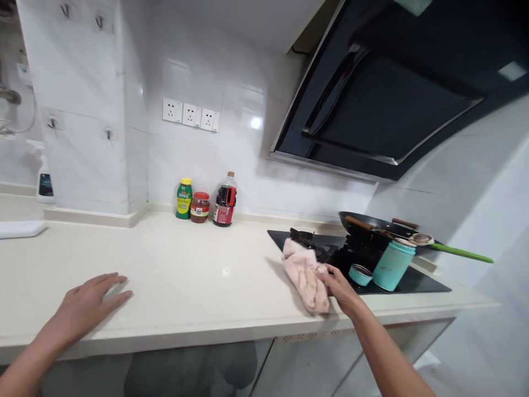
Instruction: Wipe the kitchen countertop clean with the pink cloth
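grip (339, 286) on cloth (303, 273), long axis diagonal

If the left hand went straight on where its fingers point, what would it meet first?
Probably the pink cloth in the right hand, or else the gas cooktop at its left edge; depth is unclear here.

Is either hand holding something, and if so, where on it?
The right hand holds the pink cloth by its edge nearest the stove. The left hand holds nothing.
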Demonstrator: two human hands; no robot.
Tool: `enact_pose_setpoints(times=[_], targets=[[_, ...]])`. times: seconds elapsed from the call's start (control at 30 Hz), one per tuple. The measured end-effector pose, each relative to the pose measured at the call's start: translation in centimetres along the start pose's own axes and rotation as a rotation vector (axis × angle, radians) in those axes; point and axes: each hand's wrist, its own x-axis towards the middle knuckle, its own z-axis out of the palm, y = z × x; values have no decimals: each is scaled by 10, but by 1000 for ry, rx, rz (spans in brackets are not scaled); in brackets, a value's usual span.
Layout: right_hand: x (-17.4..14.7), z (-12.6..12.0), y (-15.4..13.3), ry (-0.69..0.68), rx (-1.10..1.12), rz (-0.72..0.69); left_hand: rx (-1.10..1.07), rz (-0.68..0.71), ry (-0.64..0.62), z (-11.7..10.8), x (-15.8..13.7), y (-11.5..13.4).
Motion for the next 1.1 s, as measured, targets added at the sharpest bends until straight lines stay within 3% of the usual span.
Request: enact_pose_setpoints(times=[0.1, 0.23, 0.5, 0.77, 0.9, 1.0, 1.1], targets=[[16, -12, 15, 93, -150, -7, 12, 4, -3, 1, 0, -1], [21, -21, 15, 148, -328, -125, 19, 22, 12, 5, 2, -6], [-10, 44, 18, -66, -640, -297, 44, 1, -1, 8, 3, -8], [-40, 6, 44, -66, -692, -400, 20, -2, 36, 7, -2, -3], [-63, 5, 66, -14, -694, -491, 21, 51, 100, 17, -4, -8], [-60, 15, 58, -32, -789, -404, 26, 55, 102, 19, -6, -6], [-43, 37, 20, -115, -942, -265, 21, 50, 92, 15, -10, 0]])
